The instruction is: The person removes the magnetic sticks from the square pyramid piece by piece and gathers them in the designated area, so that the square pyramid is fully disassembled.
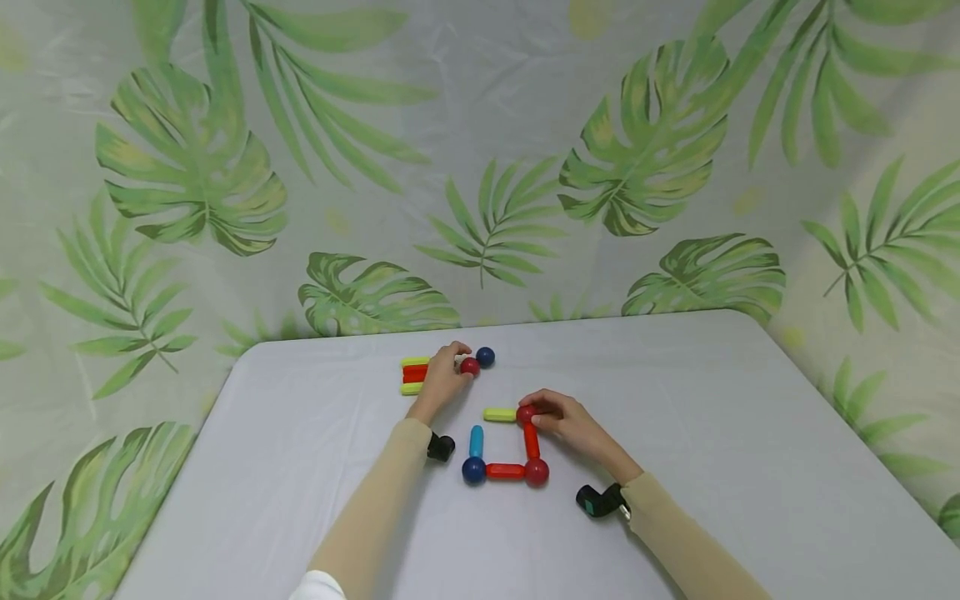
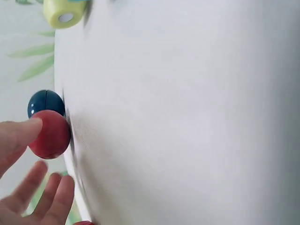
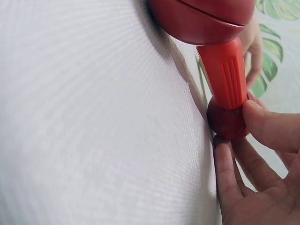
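Observation:
At the back, my left hand (image 1: 444, 383) reaches toward a loose red ball (image 1: 470, 367). In the left wrist view its thumb appears to touch that ball, while the other visible fingers are spread apart below it. A dark blue ball (image 1: 486, 357) sits just beyond. My right hand (image 1: 572, 427) pinches the far red corner ball (image 1: 527, 414) of a partial square between thumb and fingers. From that ball run a yellow-green stick (image 1: 498, 414) and a red stick (image 1: 532, 443). The near side joins another red ball (image 1: 536, 472), a red stick (image 1: 506, 472), a dark blue ball (image 1: 474, 471) and a light blue stick (image 1: 476, 442).
Several red and yellow-green sticks (image 1: 413, 375) lie side by side left of my left hand, partly hidden by it. A white cloth (image 1: 675, 383) covers the table. Behind hangs a leaf-patterned curtain (image 1: 510, 125). Black wrist cameras (image 1: 597, 502) are worn on both arms.

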